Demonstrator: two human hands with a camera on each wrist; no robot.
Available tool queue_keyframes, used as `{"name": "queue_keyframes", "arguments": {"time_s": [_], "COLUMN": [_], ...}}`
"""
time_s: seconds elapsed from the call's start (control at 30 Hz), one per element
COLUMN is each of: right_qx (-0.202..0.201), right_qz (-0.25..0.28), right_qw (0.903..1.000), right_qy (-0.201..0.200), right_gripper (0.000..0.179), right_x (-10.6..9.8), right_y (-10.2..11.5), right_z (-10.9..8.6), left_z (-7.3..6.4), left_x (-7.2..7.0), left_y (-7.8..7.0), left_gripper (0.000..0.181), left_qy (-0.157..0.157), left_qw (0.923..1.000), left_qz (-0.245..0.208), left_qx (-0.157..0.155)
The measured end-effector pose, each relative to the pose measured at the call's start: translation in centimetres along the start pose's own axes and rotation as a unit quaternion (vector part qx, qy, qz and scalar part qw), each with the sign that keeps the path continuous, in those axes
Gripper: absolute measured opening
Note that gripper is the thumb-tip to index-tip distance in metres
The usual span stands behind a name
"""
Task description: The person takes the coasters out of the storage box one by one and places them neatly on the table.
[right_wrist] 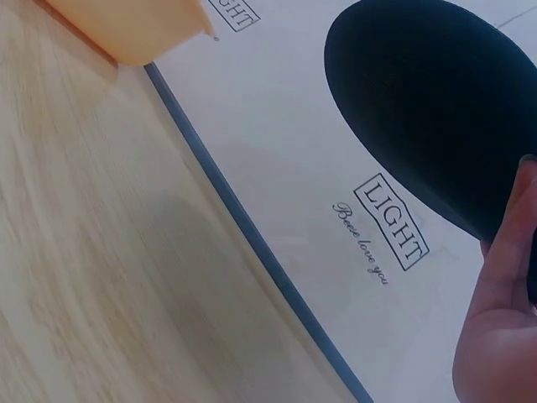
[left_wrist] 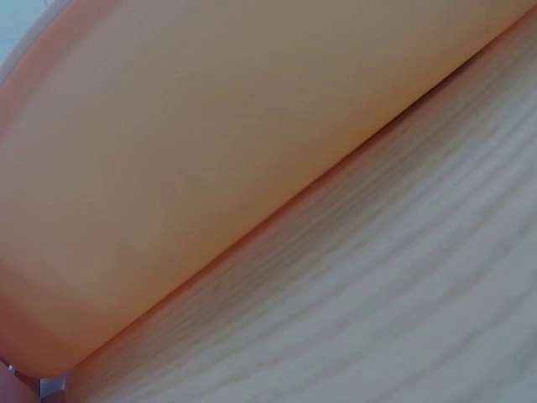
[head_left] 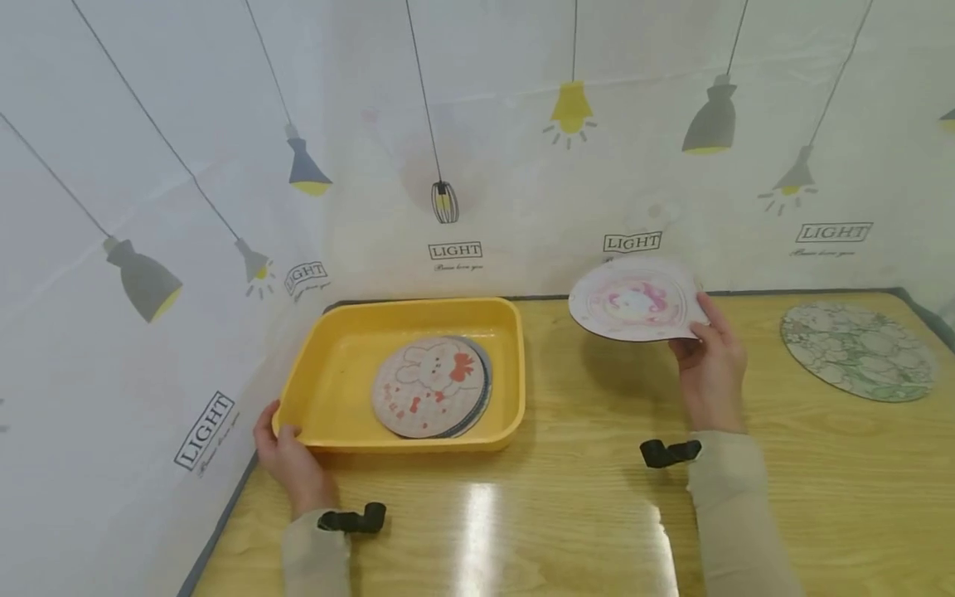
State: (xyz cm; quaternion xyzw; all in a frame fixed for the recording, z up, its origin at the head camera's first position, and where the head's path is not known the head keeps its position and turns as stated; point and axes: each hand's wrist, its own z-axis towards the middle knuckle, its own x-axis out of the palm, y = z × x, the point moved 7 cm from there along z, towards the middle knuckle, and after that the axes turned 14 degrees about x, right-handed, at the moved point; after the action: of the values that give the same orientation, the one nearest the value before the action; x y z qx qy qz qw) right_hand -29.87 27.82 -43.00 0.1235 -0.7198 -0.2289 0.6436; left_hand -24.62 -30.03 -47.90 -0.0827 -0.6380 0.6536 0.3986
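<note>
My right hand [head_left: 712,365] pinches the right edge of a round, pale mouse pad [head_left: 634,303] with a pink print, held tilted above the table. Its black underside [right_wrist: 428,101] fills the upper right of the right wrist view. At the left, my left hand [head_left: 291,464] grips the near left corner of a yellow plastic tray [head_left: 339,444], whose outer wall shows close up in the left wrist view. Inside the tray lies a small stack of round mouse pads, a pink rabbit-print pad [head_left: 429,390] on top and a dark-edged one partly hidden beneath.
Another round pad [head_left: 858,352] with a green and white floral print lies flat at the right of the wooden table [head_left: 582,514]. Behind the tray rises a white wall covering [head_left: 507,166] printed with lamps, along the table's back edge.
</note>
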Motion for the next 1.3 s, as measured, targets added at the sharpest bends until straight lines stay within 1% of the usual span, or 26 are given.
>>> {"name": "queue_keyframes", "arguments": {"time_s": [0.17,0.2,0.3,0.43,0.6,0.73,1.03,1.3], "right_qx": [0.004,0.003,-0.011,-0.011,-0.009,-0.011,-0.027,-0.031], "right_qz": [0.013,0.016,0.030,0.041,0.052,0.064,0.092,0.115], "right_qw": [0.9999,0.9999,0.9993,0.9983,0.9965,0.9950,0.9892,0.9834], "right_qy": [-0.001,-0.004,-0.022,-0.040,-0.064,-0.076,-0.110,-0.137], "right_gripper": [0.043,0.043,0.043,0.044,0.044,0.045,0.047,0.051], "right_x": [-0.8,-1.0,-1.8,-2.7,-3.9,-4.5,-5.9,-7.2], "right_y": [0.6,0.7,1.7,2.1,2.6,2.9,3.1,3.7], "right_z": [0.1,0.1,0.0,0.0,0.0,-0.1,0.1,-0.3], "left_z": [0.0,0.0,-0.2,-0.3,-0.2,0.0,0.2,0.0], "left_x": [-0.3,-0.2,0.5,0.6,0.8,0.7,0.6,0.7], "left_y": [-0.2,-0.2,0.0,0.1,0.2,0.3,0.2,0.2], "left_gripper": [0.045,0.045,0.044,0.044,0.045,0.045,0.045,0.045], "left_qy": [-0.012,-0.011,0.002,0.001,-0.001,-0.002,-0.001,-0.002], "left_qw": [0.9999,0.9999,1.0000,0.9999,0.9999,0.9999,0.9998,1.0000], "left_qz": [-0.003,-0.003,-0.002,0.005,-0.002,-0.013,-0.020,-0.005], "left_qx": [0.006,0.007,-0.004,-0.012,-0.011,-0.005,0.000,-0.003]}}
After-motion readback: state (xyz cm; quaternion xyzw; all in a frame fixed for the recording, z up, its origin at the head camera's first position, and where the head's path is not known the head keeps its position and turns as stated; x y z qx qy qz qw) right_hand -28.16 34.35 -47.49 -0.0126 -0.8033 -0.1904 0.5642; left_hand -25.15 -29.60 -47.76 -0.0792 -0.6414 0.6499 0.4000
